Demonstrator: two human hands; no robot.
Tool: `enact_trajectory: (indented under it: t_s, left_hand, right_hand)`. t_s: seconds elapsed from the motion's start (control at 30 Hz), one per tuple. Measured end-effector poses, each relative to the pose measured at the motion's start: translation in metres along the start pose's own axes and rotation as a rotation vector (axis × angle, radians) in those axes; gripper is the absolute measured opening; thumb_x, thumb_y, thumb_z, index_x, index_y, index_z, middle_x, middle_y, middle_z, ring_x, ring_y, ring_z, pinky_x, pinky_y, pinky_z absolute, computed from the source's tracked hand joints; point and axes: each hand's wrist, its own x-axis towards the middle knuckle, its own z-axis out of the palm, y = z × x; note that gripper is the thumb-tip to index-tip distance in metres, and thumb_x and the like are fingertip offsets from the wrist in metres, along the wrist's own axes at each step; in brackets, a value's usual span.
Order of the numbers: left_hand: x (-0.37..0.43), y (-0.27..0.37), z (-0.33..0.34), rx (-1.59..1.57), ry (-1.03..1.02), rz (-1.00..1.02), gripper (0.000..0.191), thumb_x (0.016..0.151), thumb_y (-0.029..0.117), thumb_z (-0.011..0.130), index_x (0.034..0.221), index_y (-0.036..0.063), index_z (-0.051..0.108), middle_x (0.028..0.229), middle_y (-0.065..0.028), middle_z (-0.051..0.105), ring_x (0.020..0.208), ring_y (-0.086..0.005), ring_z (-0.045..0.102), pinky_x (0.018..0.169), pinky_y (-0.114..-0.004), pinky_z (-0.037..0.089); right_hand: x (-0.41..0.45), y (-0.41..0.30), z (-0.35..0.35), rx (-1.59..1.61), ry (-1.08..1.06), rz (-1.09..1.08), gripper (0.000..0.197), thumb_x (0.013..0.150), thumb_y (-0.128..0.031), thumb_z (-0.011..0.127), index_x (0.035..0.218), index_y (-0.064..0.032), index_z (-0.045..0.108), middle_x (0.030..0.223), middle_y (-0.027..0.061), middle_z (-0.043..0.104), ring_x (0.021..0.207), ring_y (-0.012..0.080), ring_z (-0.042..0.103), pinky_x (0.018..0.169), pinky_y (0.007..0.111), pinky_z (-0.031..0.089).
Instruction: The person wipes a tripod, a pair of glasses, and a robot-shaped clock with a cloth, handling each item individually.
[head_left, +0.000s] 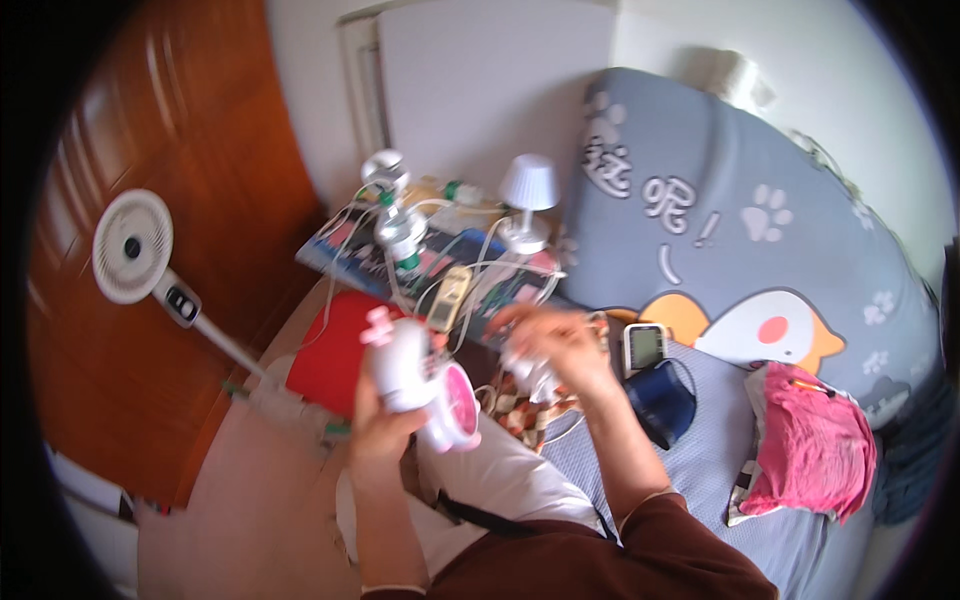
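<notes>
My left hand (382, 420) is wrapped around a white cartoon-figure alarm clock (405, 367). The clock has a pink bow on top and a pink dial (460, 397), which faces right. To the right of it, my right hand (559, 341) is raised and blurred by motion. A crumpled white tissue or cloth (532, 375) hangs beneath its fingers and appears to be in their grip. The two hands are apart, above my lap and the edge of the bed.
A cluttered bedside table carries a plastic bottle (397, 232), a small lamp (528, 199), a remote control (448, 300) and loose cables. A blood pressure monitor (645, 349), its blue cuff (660, 405) and a pink cloth (814, 446) lie on the bed. A fan (133, 247) stands left.
</notes>
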Motion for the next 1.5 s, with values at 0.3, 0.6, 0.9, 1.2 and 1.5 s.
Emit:
enact_trajectory:
  t_s: [0.3,0.6,0.9,1.2,1.5]
  left_hand:
    - [0.018,-0.027,0.003,-0.437,-0.389,-0.056,0.117,0.058,0.021,0.092,0.147,0.0107,0.017,0.136,-0.0255,0.044,0.127,-0.0351,0.046,0.106,-0.046,0.039]
    - [0.063,-0.047,0.022,-0.277,-0.56,-0.101,0.125,0.049,0.032,0.093,0.147,0.0159,0.017,0.138,-0.0253,0.042,0.126,-0.0331,0.048,0.108,-0.046,0.036]
    - [0.108,-0.047,0.068,-0.228,-0.37,-0.163,0.114,0.063,0.041,0.085,0.149,0.0101,0.017,0.149,-0.0184,0.028,0.136,-0.035,0.031,0.108,-0.051,0.031]
    - [0.102,-0.061,0.024,-0.072,-0.201,-0.22,0.107,0.071,0.045,0.079,0.148,0.0037,0.016,0.13,-0.0168,0.049,0.113,-0.0314,0.055,0.093,-0.047,0.048]
    - [0.086,-0.091,-0.001,0.02,-0.007,-0.264,0.083,0.086,0.043,0.063,0.146,0.0035,0.022,0.117,-0.014,0.056,0.1,-0.0279,0.059,0.086,-0.045,0.051]
  right_hand:
    - [-0.014,-0.007,-0.003,-0.001,-0.502,0.318,0.067,0.08,-0.027,0.077,0.134,-0.0005,0.049,0.126,0.0108,0.058,0.114,0.0166,0.053,0.097,0.032,0.041]
    - [-0.019,-0.046,-0.03,-0.191,-0.443,0.232,0.063,0.081,-0.024,0.076,0.132,0.0011,0.049,0.119,0.0104,0.06,0.112,0.0168,0.053,0.097,0.033,0.041]
    - [-0.018,-0.108,-0.117,-0.186,0.133,0.203,0.041,0.085,-0.017,0.072,0.12,0.0002,0.06,0.1,0.0085,0.067,0.09,0.0135,0.061,0.079,0.03,0.052]
    - [0.056,-0.227,-0.332,-0.478,0.817,-0.209,0.027,0.088,-0.017,0.067,0.108,0.0006,0.062,0.083,0.0087,0.066,0.063,0.0119,0.058,0.053,0.026,0.046]
    - [0.095,-0.259,-0.48,-0.605,1.105,-0.121,0.021,0.083,-0.011,0.071,0.099,0.0007,0.064,0.078,0.0083,0.065,0.062,0.013,0.059,0.053,0.03,0.048]
